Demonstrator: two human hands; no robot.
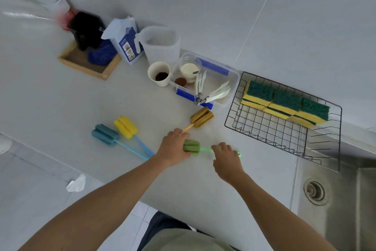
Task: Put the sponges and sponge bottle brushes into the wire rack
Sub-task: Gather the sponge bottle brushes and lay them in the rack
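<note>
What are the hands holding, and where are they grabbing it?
Both are on the green brush. The left hand covers its sponge head and the right hand is over its handle. Whether either grip is closed cannot be told; the brush looks to be on the counter.

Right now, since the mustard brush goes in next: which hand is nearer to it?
Left. The left hand touches the mustard brush's handle; the right hand sits farther off, on the green brush.
</note>
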